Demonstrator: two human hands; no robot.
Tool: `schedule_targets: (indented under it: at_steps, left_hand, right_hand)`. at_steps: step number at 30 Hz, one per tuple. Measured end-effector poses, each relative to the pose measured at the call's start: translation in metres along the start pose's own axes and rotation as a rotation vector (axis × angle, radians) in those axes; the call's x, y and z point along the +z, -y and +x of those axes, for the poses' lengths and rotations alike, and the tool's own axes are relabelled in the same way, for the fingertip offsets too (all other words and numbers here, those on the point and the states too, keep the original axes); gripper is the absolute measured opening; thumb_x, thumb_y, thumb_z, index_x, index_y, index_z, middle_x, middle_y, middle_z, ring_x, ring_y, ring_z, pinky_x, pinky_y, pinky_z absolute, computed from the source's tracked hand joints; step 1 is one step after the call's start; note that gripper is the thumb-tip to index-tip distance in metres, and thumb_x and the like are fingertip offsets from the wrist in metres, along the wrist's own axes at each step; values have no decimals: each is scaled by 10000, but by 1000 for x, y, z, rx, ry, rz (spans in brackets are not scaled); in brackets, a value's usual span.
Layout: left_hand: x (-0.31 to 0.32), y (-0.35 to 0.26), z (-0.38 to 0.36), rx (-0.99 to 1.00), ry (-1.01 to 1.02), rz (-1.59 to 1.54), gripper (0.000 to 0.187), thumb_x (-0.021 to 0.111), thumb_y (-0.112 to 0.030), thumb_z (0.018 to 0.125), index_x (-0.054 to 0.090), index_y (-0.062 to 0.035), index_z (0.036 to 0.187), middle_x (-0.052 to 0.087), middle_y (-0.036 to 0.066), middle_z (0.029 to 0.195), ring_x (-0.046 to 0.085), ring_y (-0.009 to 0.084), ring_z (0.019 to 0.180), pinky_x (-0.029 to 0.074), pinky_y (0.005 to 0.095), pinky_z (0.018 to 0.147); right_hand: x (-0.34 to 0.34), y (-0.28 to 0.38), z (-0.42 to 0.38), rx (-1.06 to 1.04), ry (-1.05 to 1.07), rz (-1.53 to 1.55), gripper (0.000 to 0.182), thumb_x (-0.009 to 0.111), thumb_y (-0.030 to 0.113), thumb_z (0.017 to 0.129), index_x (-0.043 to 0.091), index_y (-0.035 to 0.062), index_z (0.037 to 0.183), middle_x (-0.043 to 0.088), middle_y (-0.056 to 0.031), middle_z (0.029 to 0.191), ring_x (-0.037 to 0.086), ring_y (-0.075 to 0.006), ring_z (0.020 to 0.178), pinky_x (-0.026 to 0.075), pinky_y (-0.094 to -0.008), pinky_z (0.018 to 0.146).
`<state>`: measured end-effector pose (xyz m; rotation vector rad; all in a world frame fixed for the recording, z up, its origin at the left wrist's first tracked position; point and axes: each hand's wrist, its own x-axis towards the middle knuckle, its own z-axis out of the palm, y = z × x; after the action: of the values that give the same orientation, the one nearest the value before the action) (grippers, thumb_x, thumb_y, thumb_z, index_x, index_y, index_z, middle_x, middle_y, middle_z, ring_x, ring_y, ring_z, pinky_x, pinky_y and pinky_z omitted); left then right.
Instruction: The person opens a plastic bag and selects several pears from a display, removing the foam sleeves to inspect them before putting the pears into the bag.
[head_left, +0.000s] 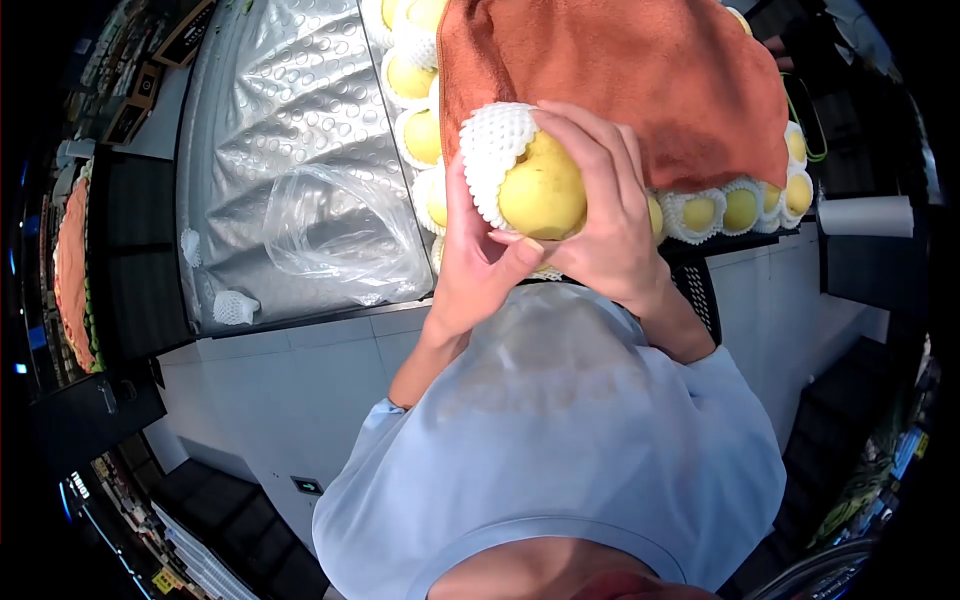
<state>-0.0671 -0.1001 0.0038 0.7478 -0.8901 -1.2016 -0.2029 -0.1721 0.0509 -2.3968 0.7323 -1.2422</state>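
A round yellow pear [543, 188] is held up in front of my chest, between both hands. A white foam net [490, 150] covers its left and upper side, while the rest of its skin is bare. My left hand [475, 260] cups it from the left and below, thumb across the bottom. My right hand [610, 200] wraps its right side, with fingers over the top. Behind the hands, an orange cloth [610, 90] lies over rows of similar netted pears [698, 212]; only those along the edges show.
To the left is a silvery dimpled display surface [300, 80] bearing a clear plastic bag [350, 235]. A loose foam net [235, 307] lies near its front corner. A white roll [866, 216] sits at the right. Dark shelving [150, 250] stands at the left.
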Motion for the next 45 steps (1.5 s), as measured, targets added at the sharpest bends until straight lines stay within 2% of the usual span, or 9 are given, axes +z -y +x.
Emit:
schedule_targets:
  at_steps: [5, 18, 27, 28, 30, 36, 38, 42, 45]
  left_hand:
    - [9, -2, -3, -125, -211, -84, 546, 522, -305, 1028, 293, -51, 1455, 494, 114, 1360, 553, 175, 1188, 519, 290, 914]
    - [17, -2, -1, -137, -353, 8, 347, 508, -268, 1041, 439, -37, 1291, 581, 79, 1198, 591, 108, 1034, 514, 265, 836]
    - [15, -10, -2, -129, -275, 311, 310, 483, -237, 1051, 471, -9, 1261, 589, 68, 1154, 526, 92, 1019, 432, 246, 883]
    - [12, -10, -4, -206, -274, 280, 394, 464, -264, 1056, 420, -4, 1349, 564, 99, 1245, 543, 151, 1108, 446, 297, 947]
    - [13, -10, -3, -285, -259, 245, 483, 445, -291, 1060, 370, 1, 1438, 539, 130, 1335, 560, 210, 1198, 460, 348, 1012]
    - [4, -14, -2, -220, -381, 106, 420, 419, -281, 1070, 398, -32, 1409, 541, 107, 1307, 542, 168, 1189, 466, 315, 978]
    - [1, -13, 0, -196, -398, 120, 417, 416, -284, 1071, 395, -34, 1405, 529, 113, 1319, 546, 171, 1183, 467, 320, 982]
    - [-6, -12, 1, -198, -425, 140, 412, 442, -262, 1064, 385, -30, 1400, 523, 117, 1320, 530, 175, 1200, 440, 327, 1011]
    - [-10, -5, 3, -159, -408, 180, 424, 460, -259, 1059, 378, -20, 1399, 520, 118, 1320, 497, 177, 1235, 400, 333, 1041]
  right_hand:
    - [8, -6, -21, 57, 4, 43, 967, 900, 188, 551, 438, 58, 1390, 476, -148, 1370, 495, -368, 1165, 460, -453, 947]
    - [18, -36, -40, 66, -146, 263, 849, 886, 252, 660, 456, -12, 1343, 554, -219, 1257, 584, -341, 1129, 507, -422, 929]
    - [9, -40, -35, 896, -482, 1469, 601, 385, 511, 989, 525, 42, 1336, 599, -124, 1272, 576, -246, 1191, 451, -437, 1020]
    - [10, -51, -36, 893, -489, 1464, 601, 385, 511, 989, 525, 42, 1336, 599, -124, 1272, 576, -246, 1191, 451, -437, 1020]
    - [9, -68, -41, 819, -420, 2241, 579, 395, 526, 984, 541, 79, 1322, 592, -140, 1287, 560, -306, 1213, 432, -466, 1051]
    - [3, -80, -44, 909, -465, 2150, 624, 460, 534, 971, 475, 56, 1370, 478, -233, 1372, 495, -385, 1254, 458, -538, 1021]
    - [-2, -91, -49, 661, -314, 2573, 630, 497, 507, 969, 437, 61, 1410, 416, -233, 1426, 491, -380, 1254, 497, -509, 989]
    - [-9, -82, -46, 683, -372, 2247, 666, 439, 572, 986, 426, 74, 1427, 490, -224, 1362, 526, -407, 1219, 505, -459, 994]
    - [-12, -63, -39, 604, -364, 1832, 675, 591, 465, 952, 397, 56, 1452, 489, -197, 1373, 531, -369, 1222, 493, -408, 1012]
